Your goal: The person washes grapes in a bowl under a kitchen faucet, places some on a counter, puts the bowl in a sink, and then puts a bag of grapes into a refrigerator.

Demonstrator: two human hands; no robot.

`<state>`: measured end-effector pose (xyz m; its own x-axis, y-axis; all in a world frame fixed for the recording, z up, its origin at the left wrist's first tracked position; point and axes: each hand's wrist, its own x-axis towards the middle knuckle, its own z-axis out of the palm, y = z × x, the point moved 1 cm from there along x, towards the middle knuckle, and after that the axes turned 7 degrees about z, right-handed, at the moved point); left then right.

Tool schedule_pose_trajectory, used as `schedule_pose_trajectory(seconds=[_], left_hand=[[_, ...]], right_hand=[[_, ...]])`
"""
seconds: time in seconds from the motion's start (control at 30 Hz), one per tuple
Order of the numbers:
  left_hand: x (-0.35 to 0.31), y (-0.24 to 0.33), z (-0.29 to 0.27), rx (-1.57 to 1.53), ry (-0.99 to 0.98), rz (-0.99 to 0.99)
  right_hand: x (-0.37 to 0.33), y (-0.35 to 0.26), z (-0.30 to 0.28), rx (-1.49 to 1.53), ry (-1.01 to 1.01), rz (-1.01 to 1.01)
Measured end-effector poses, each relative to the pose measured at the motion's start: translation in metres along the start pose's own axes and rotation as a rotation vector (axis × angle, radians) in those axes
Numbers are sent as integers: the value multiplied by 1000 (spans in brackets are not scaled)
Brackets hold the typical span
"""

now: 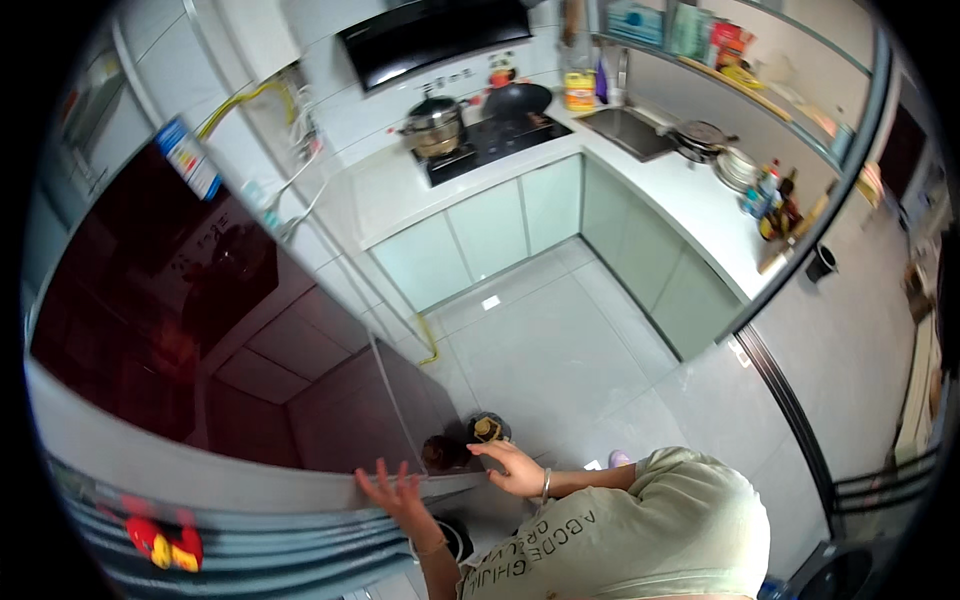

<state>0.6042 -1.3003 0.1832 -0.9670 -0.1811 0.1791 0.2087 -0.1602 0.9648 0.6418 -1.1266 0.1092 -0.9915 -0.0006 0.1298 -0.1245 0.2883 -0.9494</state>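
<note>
A tall, glossy dark-red refrigerator [320, 415] stands on my left, its front reflecting the kitchen. My left hand [398, 497] is at the pale lower edge of its door, palm up to it with the fingers spread and nothing in them. Whether the fingertips press on the door I cannot tell. Further right, my right hand [513, 470] reaches toward the same edge, fingers stretched out and empty, a bangle on its wrist. Just beyond it on the floor is a dark round object [488, 427] with a yellowish top.
Ahead, an L-shaped white counter [385, 200] carries a steel pot [435, 128], a black wok [517, 100] and a sink [630, 133]. Bottles and stacked bowls [737, 168] stand along its right arm. A dark sliding-door track [790, 410] crosses the tiled floor [540, 335].
</note>
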Motion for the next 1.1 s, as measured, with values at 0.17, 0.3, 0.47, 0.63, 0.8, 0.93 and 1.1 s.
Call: schedule_pose_trajectory(seconds=[0.17, 0.3, 0.47, 0.63, 0.8, 0.93, 1.1], left_hand=[[4, 2, -8, 110, 90, 49], [-17, -15, 31, 140, 132, 93], [-117, -42, 186, -35, -603, -61], [-284, -66, 329, -134, -1114, -203], [-420, -76, 435, -153, -1424, -388], [-491, -76, 521, -184, -1607, -428], [-544, -137, 629, -129, -1727, -462]], right_hand=[[-34, 8, -26, 14, 140, 19], [-79, 10, -78, 112, 230, 135], [-182, 27, -172, 99, 521, 192], [-331, 61, -286, -23, 818, 246], [-463, 65, -378, 59, 1155, 448], [-527, 85, -435, 92, 1320, 495], [-567, 137, -534, 204, 1443, 441]])
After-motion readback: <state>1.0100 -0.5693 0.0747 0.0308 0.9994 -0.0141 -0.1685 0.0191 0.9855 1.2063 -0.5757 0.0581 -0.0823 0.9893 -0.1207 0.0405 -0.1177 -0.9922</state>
